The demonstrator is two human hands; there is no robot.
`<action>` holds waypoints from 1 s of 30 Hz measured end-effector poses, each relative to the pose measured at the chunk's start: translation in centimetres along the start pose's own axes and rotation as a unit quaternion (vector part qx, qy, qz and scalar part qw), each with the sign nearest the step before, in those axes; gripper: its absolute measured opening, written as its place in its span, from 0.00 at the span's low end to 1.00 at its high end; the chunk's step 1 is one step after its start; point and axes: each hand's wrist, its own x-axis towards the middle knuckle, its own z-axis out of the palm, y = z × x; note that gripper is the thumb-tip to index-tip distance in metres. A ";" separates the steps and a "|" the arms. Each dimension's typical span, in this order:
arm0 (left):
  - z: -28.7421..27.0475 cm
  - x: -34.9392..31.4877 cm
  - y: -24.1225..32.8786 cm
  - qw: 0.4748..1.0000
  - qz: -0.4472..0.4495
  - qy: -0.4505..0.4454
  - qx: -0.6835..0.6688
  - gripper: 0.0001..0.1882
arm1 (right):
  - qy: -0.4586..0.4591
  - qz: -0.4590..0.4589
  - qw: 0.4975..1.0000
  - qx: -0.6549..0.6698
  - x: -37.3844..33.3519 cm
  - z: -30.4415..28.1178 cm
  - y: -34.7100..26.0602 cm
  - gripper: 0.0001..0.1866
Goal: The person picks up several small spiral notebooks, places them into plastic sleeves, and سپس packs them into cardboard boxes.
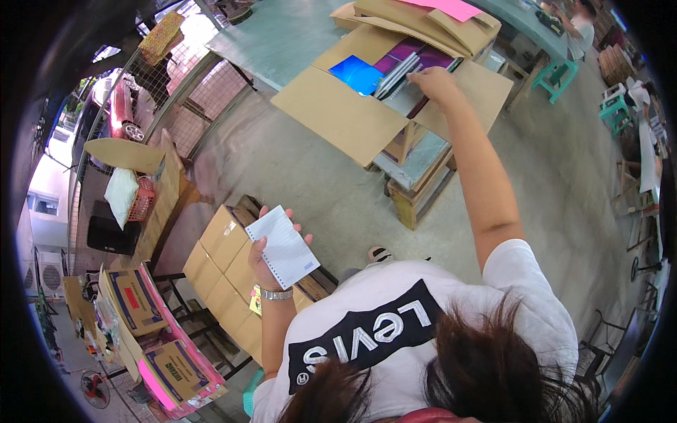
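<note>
My left hand (264, 264) holds a small pad of ruled loose-leaf paper (282, 247), white, with a row of holes along one edge. The thumb lies at its side and the fingertips show beyond the far edge. My right arm stretches forward into an open cardboard box (338, 109). There my right hand (438, 86), fingers closed, grips the edge of a spiral notebook (399, 75) in a small stack. Beside the stack lie a bright blue cover (357, 74) and dark purple covers (405, 51). My fingertips are partly hidden among the notebooks.
The box rests on a wooden stand (416, 190); another carton (437, 25) with pink paper stands behind it. Closed cartons (226, 261) are at my left, near a pink-edged crate (169, 352). A green table (282, 42) stands ahead. A person (580, 32) sits far right.
</note>
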 end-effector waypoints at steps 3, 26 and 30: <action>1.8 2.2 -0.6 1.000 -0.021 -0.015 0.019 0.37 | 0.024 0.010 1.000 -0.017 1.5 1.3 -0.1 0.27; 14.2 23.5 -2.8 0.941 -0.202 -0.227 0.149 0.31 | 0.236 -0.011 0.790 0.565 -9.2 -6.9 5.1 0.14; 17.1 29.0 -6.7 0.886 -0.255 -0.260 0.286 0.26 | 0.202 0.041 0.797 0.568 -12.0 -5.6 6.8 0.15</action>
